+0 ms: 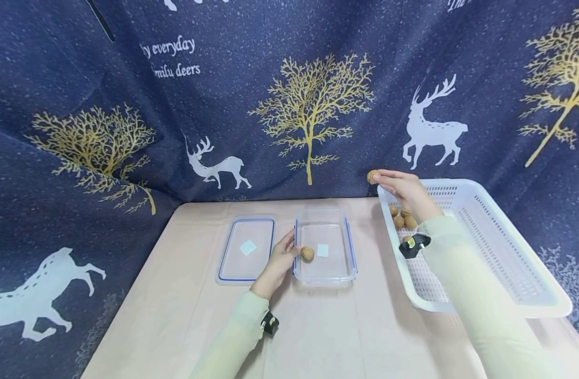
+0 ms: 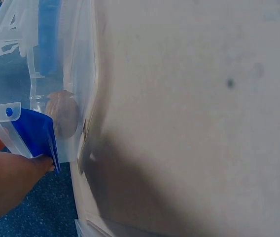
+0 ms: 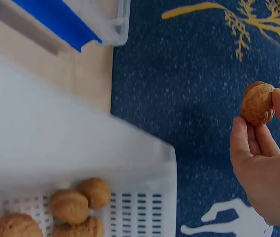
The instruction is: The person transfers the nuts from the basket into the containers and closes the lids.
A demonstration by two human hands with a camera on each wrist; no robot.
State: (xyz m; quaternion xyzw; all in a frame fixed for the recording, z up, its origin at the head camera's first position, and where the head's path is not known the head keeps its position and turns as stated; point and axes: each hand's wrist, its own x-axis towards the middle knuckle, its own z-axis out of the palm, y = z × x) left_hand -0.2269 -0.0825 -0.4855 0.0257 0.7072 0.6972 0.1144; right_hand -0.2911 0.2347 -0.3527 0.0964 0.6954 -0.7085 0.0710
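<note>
R hand (image 1: pixel 403 190) pinching walnut (image 1: pixel 372 176), L hand (image 1: pixel 282 258) fingers relaxed touching clear box (image 1: pixel 351 247), backdrop (image 1: pixel 176 58) reads "everyday", "milu deers"

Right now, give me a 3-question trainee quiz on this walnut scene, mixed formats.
1. True or false: the right hand pinches a walnut in its fingertips.
2. How many walnuts lie in the clear container? A) none B) one C) three
3. Fill in: the left hand touches the container's ____ edge, as the head view shows it.

Key: 1 true. 2 B, one walnut in the container. 3 left; the lid lies flat beside it, and more walnuts sit in the white basket.
</note>
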